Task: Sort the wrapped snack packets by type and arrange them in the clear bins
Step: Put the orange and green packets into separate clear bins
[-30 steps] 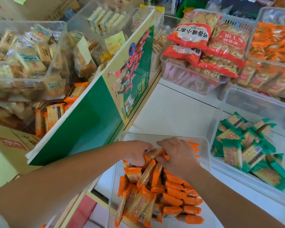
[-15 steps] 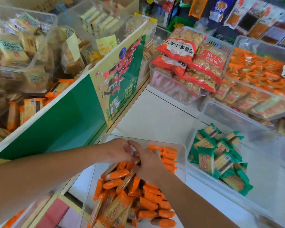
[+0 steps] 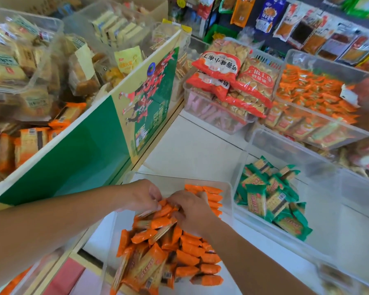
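Note:
A clear bin (image 3: 228, 188) in front of me holds many orange wrapped snack packets (image 3: 168, 252), some stacked on edge along its right side. My left hand (image 3: 143, 195) and my right hand (image 3: 192, 209) meet over the far part of the pile, and the fingers of both are curled round a bundle of orange packets (image 3: 161, 213). To the right, a second clear bin (image 3: 264, 139) contains green wrapped packets (image 3: 271, 199) lying loosely in its near left corner.
A green and cream cardboard panel (image 3: 90, 150) stands at the left, with bins of biscuit packs (image 3: 19, 67) behind it. Red bags of small biscuits (image 3: 232, 79) and a bin of orange packets (image 3: 320, 96) sit at the back right. White shelf surface (image 3: 196, 150) lies between.
The view has shifted, so the bins sit lower and further right. Both hands stay together on the orange packets, with the bundle gathered tighter between them.

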`<state>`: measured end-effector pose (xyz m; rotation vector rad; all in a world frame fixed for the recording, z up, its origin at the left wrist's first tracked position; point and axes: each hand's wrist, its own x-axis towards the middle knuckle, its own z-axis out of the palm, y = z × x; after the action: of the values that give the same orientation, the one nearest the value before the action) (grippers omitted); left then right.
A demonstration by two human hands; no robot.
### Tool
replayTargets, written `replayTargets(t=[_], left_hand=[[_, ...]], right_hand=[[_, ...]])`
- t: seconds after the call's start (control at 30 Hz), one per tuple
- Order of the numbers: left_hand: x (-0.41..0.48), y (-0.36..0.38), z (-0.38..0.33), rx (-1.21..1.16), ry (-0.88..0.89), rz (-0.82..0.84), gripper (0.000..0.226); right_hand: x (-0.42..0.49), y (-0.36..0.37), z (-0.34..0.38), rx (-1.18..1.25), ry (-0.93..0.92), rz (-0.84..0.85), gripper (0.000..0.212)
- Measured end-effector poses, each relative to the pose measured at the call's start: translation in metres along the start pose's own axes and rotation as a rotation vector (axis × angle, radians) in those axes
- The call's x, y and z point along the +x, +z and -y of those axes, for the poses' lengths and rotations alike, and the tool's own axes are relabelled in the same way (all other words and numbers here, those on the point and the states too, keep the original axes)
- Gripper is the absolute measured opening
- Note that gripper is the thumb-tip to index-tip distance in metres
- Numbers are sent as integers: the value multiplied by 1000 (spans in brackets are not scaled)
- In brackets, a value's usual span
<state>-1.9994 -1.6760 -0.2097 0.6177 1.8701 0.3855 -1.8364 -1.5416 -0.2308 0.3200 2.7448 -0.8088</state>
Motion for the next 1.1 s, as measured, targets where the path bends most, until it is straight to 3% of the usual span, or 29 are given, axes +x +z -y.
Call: replayTargets(t=[0.07, 0.27, 0.57, 0.73, 0.87, 0.93, 1.0, 1.1], left_hand=[[-3, -1, 2, -125, -16, 13, 19], [-6, -3, 4, -198, 50, 108, 59], [-5, 6, 7, -407, 91, 23, 39], [-8, 17, 14, -567, 133, -44, 30], [-10, 19, 13, -432, 179, -102, 37], [-9, 16, 14, -358, 169, -73, 43], [-6, 11, 11, -267, 138, -42, 40], [-1, 6, 4, -185, 26, -7, 42]], right_hand=[[-3, 3, -4, 92, 39, -49, 38], [-2, 11, -9, 202, 127, -187, 41], [3, 9, -3, 111, 99, -137, 82], [4, 9, -11, -29, -28, -149, 56], [4, 12, -9, -161, -63, -299, 27], [5, 11, -5, -162, -83, -282, 21], [6, 7, -4, -49, -89, -253, 19], [5, 0, -6, 334, 28, -189, 29]])
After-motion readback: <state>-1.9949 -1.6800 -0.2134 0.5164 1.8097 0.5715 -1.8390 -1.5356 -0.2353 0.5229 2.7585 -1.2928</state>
